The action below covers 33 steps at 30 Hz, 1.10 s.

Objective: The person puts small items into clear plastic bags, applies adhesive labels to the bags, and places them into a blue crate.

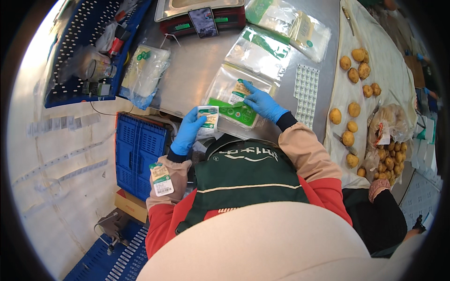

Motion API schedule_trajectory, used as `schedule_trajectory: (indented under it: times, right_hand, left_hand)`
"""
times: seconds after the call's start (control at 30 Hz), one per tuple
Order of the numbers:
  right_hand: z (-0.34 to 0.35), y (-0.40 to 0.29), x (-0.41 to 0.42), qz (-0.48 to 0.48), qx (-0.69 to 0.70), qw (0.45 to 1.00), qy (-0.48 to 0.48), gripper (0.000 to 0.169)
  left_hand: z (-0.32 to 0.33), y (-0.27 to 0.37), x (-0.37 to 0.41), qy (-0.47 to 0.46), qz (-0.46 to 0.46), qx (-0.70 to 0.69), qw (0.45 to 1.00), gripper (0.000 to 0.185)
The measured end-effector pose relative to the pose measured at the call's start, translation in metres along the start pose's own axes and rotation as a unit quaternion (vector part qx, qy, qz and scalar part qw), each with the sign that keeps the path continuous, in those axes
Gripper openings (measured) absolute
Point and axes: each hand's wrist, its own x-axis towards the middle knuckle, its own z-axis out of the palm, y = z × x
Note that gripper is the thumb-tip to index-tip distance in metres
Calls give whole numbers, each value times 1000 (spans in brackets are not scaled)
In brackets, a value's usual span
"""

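My left hand, in a blue glove, grips a small stack of printed labels by its left side. My right hand, gloved too, rests its extended index finger on a label stuck to a clear plastic bag. Its other fingers lie over the green printed band of that bag. The bag tops a flat stack near the steel table's front edge. Another label clings to my left sleeve.
More bags lie behind, beside a sheet of small stickers. A scale with a phone leaning on it stands at the back. Potatoes and knives lie on the right-hand cloth, near another person's arm.
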Motion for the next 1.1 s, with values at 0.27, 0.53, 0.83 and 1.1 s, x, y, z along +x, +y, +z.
schedule_trajectory:
  times: [0.27, 0.53, 0.83, 1.1]
  right_hand:
    - [-82, -9, 23, 62, 128, 818, 557, 26]
    - [4, -2, 31, 147, -92, 982, 77, 40]
    - [-8, -28, -7, 10, -94, 994, -52, 65]
    - [5, -7, -6, 55, 37, 998, 14, 15]
  left_hand:
    - [46, -24, 87, 69, 5, 41, 997, 24]
    - [67, -10, 129, -87, -99, 205, 970, 34]
    - [1, 6, -10, -51, -100, 93, 989, 42]
    - [-1, -4, -11, 53, 53, -4, 997, 37]
